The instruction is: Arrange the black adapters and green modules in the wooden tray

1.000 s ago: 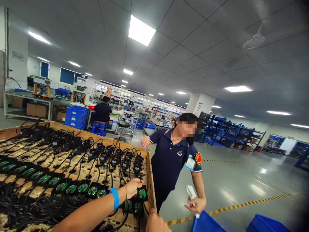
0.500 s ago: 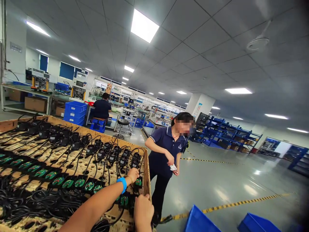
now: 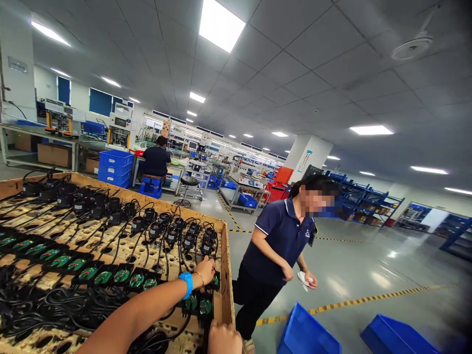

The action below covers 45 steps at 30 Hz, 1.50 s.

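Observation:
My left hand [image 3: 205, 272], with a blue band on the wrist, reaches over the right end of a wooden crate [image 3: 225, 265]. Its fingers are curled together beside a black housing with a green circuit board [image 3: 216, 279]; whatever they pinch is hidden. Just above it stands a black cylindrical unit [image 3: 207, 244] with a cable. My right hand [image 3: 224, 339] is closed at the crate's near right edge, its fingertips out of sight. Between my hands lies another green-board housing [image 3: 205, 306]. Rows of such units and boards, joined by black cables, fill the perforated crate surface.
Coiled black cables [image 3: 70, 305] lie in the crate's near left part. A co-worker [image 3: 276, 246] stands right beside the crate, holding something white [image 3: 304, 280]. Blue bins [image 3: 308, 332] stand on the floor at lower right. Another person [image 3: 157, 160] sits farther back.
The co-worker has shifted right and leans forward more. My right hand has moved slightly down and right, exposing a circuit board between my hands. My left hand stays nearly in place.

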{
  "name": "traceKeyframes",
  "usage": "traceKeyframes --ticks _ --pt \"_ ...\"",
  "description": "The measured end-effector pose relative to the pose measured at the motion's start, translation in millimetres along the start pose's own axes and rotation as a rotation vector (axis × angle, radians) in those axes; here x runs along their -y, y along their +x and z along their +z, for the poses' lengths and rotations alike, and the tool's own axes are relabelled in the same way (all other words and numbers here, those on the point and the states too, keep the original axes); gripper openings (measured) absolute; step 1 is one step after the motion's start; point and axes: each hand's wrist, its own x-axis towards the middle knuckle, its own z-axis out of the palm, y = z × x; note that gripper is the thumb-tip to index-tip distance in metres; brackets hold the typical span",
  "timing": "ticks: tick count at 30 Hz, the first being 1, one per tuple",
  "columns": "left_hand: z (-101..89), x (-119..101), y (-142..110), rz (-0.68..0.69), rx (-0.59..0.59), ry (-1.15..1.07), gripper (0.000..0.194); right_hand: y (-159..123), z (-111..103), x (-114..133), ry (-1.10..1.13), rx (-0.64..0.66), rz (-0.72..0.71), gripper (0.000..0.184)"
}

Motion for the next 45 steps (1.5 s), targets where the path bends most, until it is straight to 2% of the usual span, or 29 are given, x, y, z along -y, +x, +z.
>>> traceKeyframes --ticks 4,7,9,11,14,17,19,21,24,26,28,31,34,36,38,43,45 --pt "-12.8 -6 -15 0.084 0.101 -0.03 0.019 -17 -21 6 -0.017 0.19 -0.037 0.055" --pt "-23.4 -7 -34 0.185 0.25 -0.031 0.033 -34 -39 7 0.068 0.355 -0.01 0.058" --pt "-27.6 -7 -49 0.246 0.396 0.022 0.046 -43 -49 7 0.101 0.388 0.037 0.058" --pt "-29.1 -7 -65 0.289 0.487 0.101 0.058 -49 -54 7 0.104 0.356 0.082 0.06" --pt "-27.9 -8 -80 0.334 0.47 0.221 0.068 -56 -53 8 0.082 0.272 0.095 0.057" --pt "-26.6 -9 -84 0.355 0.449 0.295 0.068 -67 -37 8 0.071 0.208 0.037 0.05" --pt "-26.6 -9 -83 0.339 0.458 0.277 0.068 -80 -20 5 0.122 0.122 -0.103 0.047" --pt "-27.2 -8 -80 0.315 0.474 0.233 0.069 -90 -5 0 0.203 0.094 -0.286 0.041" --pt "-28.4 -7 -74 0.279 0.504 0.201 0.074 -94 2 -9 0.228 0.214 -0.431 0.032" --pt "-29.1 -7 -70 0.255 0.539 0.205 0.078 -87 -5 -12 0.189 0.264 -0.437 0.03" --pt "-29.6 -8 -64 0.231 0.572 0.199 0.079 -76 -16 -11 0.182 0.255 -0.401 0.031" --pt "-30.7 -10 -55 0.199 0.602 0.178 0.074 -56 -27 7 0.243 0.167 -0.238 0.029" --pt "-33.6 -14 -48 0.17 0.63 0.171 0.063 -39 -23 37 0.293 0.106 -0.127 0.027" --pt "-36.3 -16 -47 0.157 0.641 0.166 0.059 -34 -15 55 0.308 0.12 -0.146 0.026" --pt "-39.0 -18 -48 0.152 0.647 0.164 0.06 -34 -8 63 0.334 0.139 -0.166 0.034" --pt "-41.8 -20 -55 0.184 0.614 0.132 0.056 -49 -12 42 0.434 0.124 -0.238 0.059" --pt "-42.9 -24 -60 0.199 0.57 0.109 0.058 -52 -14 33 0.42 0.146 -0.261 0.062"
